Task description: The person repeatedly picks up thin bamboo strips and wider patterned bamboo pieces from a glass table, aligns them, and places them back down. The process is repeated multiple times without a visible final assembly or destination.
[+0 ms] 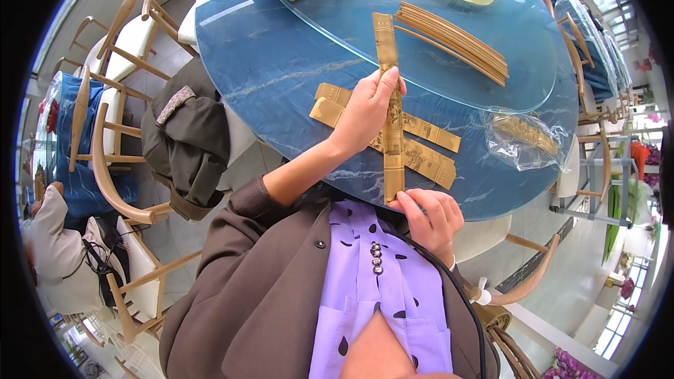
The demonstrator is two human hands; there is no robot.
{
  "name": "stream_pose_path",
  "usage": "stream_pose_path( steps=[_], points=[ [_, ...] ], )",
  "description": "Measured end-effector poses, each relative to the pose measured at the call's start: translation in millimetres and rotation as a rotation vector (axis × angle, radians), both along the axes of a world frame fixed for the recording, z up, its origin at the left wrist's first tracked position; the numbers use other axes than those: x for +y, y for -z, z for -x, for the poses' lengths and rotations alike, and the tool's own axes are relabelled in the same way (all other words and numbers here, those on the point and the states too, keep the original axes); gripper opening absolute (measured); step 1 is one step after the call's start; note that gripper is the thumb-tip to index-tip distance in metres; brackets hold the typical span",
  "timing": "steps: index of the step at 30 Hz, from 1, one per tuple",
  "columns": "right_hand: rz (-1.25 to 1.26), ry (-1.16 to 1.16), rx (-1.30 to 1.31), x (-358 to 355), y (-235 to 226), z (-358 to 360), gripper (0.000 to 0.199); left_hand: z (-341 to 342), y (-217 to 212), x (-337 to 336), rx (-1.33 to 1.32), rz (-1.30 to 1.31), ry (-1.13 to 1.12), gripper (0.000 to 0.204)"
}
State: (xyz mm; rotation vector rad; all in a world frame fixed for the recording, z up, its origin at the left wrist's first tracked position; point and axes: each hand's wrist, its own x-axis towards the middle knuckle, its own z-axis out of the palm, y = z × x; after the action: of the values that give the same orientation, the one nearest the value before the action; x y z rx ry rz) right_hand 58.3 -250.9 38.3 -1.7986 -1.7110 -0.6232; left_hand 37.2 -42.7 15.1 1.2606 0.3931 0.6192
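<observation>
And the left hand (366, 114) has fingers wrapped round the middle of a long, flat gold paper-like sleeve (394, 161), the right hand (430, 220) pinching its near end over the blue marbled round surface (253, 63): light, probably easily creased, best held by its edges!

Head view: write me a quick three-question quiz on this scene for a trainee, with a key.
1. True or false: the brown sticks lie on the glass disc.
2. Which is at the end of the held strip nearest the body? A) left hand B) right hand C) neither
3. Fill in: the clear bag lies to the ____ of the held strip.

Key: 1 true; 2 B; 3 right
</observation>
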Motion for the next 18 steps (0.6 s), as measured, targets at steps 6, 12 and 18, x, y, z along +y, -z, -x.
stream_pose_path(
  steps=[6,12,18],
  points=[
    [0.014,-0.037,0.034,2.1,-1.9,7.0,0.027,2.1,-0.2,-4.7,0.014,0.009,0.009,0.038],
    [0.016,-0.035,0.294,4.7,4.1,1.8,0.032,2.3,-0.2,-1.5,0.024,-0.017,0.008,0.038],
    [0.288,-0.034,1.595,10.3,-5.8,0.5,0.027,6.7,-7.7,-7.2,-0.008,-0.138,-0.037,0.042]
  ],
)
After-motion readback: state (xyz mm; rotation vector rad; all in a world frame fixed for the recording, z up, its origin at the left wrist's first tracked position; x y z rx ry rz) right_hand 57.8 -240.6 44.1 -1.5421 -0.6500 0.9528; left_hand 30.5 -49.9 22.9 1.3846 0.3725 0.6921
